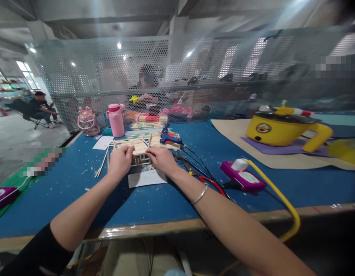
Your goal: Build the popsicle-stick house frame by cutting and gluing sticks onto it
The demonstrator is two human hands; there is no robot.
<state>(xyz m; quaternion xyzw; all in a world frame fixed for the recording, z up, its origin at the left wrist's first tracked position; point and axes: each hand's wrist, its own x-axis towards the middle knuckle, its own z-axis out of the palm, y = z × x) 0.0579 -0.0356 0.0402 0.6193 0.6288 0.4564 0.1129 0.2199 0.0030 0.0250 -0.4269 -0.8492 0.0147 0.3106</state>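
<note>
A small model built of pale wooden sticks [141, 160] is held up between my two hands over the blue table. My left hand [121, 160] is closed, its fingers pinching the model's left edge. On the opposite edge, the fingers of my right hand [163, 159] are pressed together in a similar grip. A white sheet of paper [148, 179] lies just below the model. Right behind it, a blue glue gun [167, 138] rests on a shallow wooden tray. Several loose sticks [101, 164] lie to the left of my left hand.
Red-handled pliers [211, 184] and dark cables lie right of my right hand. Farther right are a purple power strip [244, 177] with a yellow cord and a yellow electric pot [276, 130]. A pink thermos [116, 120] stands behind. Beyond the perforated screen [102, 76] sits another person.
</note>
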